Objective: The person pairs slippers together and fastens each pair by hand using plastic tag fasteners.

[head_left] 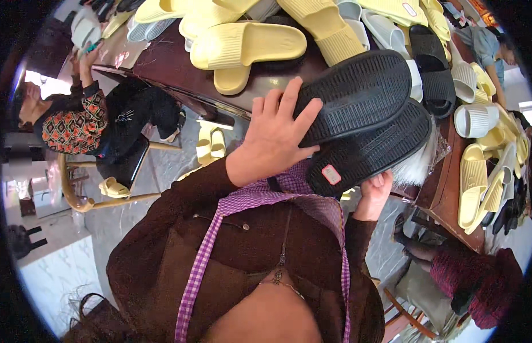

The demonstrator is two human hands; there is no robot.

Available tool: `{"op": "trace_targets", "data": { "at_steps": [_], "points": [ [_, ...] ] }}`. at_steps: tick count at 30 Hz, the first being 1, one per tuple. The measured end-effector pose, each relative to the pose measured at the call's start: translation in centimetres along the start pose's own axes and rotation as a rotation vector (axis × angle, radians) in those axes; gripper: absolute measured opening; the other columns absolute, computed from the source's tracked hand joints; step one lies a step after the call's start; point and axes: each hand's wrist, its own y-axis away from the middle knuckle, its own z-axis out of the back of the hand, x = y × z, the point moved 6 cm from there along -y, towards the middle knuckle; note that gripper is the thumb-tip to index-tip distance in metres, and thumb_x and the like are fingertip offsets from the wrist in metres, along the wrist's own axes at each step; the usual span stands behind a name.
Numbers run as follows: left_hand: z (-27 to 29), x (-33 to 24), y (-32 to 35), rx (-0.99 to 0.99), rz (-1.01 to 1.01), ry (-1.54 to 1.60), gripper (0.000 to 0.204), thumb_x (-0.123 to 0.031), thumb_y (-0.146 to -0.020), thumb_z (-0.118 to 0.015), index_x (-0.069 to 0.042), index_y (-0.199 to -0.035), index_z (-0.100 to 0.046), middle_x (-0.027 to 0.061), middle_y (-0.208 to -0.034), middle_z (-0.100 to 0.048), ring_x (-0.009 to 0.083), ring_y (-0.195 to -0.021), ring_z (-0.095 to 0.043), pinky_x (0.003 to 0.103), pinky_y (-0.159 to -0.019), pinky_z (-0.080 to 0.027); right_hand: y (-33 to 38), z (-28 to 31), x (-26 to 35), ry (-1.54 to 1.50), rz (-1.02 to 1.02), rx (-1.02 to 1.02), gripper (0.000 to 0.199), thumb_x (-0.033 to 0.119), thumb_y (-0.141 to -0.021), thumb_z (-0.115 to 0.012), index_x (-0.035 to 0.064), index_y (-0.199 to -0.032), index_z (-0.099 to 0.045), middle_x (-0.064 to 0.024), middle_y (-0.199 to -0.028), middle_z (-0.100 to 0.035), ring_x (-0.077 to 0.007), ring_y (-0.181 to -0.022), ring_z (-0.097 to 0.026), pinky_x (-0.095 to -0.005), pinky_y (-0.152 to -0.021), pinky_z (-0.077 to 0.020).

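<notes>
Left hand [273,137]: fingers spread flat on the upper black ribbed foam slipper [357,91].
Right hand [373,191]: apparently curled under the lower black slipper [371,150].
Position: above the dark tabletop [443,188].
Handling: likely light, flexible; grip the edges.

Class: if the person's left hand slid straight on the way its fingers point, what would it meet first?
Probably the yellow slipper on the table beyond the black slipper that the left hand presses; depth is unclear.

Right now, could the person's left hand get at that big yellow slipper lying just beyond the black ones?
Probably yes. The left hand rests on the upper black slipper, and the yellow slipper lies uncovered just beyond, though the hand would have to let go first.
</notes>
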Motion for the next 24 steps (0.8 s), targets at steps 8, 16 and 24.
{"op": "trace_targets", "data": {
  "at_steps": [8, 16, 24],
  "points": [
    [-0.2, -0.5, -0.7, 0.045, -0.069, 0.057, 0.081, -0.032, -0.052, -0.081, -0.012, -0.121, -0.044, 0.0246, -0.130, -0.035, 0.0364, -0.100, -0.043, 0.043, -0.077, -0.036, 0.8, -2.1, -1.0, -0.053, 0.119, -0.057, 0.024, 0.008, -0.086, -0.034, -0.0092, -0.091, -0.050, -0.0085, -0.055, -0.047, -0.0077, -0.030, -0.028, -0.0206, -0.025, -0.0236],
    [-0.3, -0.3, -0.9, 0.026, -0.077, 0.062, 0.079, -0.032, -0.050, -0.082, -0.013, -0.118, -0.048, 0.0190, -0.133, -0.034, 0.0342, -0.106, -0.042, 0.044, -0.082, -0.034, 1.0, -1.5, -0.6, 0.007, 0.160, -0.075, 0.027, 0.012, -0.089, -0.034, -0.0086, -0.089, -0.051, -0.0077, -0.051, -0.045, -0.0097, -0.030, -0.030, -0.0218, -0.025, -0.0255],
    [-0.2, -0.5, -1.1, 0.022, -0.111, 0.051, 0.082, -0.032, -0.050, -0.082, -0.015, -0.121, -0.044, 0.0236, -0.129, -0.036, 0.0363, -0.100, -0.043, 0.043, -0.076, -0.036, 1.1, -1.9, -0.9, -0.033, 0.114, -0.083, 0.028, 0.012, -0.089, -0.033, -0.0092, -0.090, -0.051, -0.0087, -0.054, -0.047, -0.0097, -0.031, -0.030, -0.0218, -0.026, -0.0247]
  ]
}}
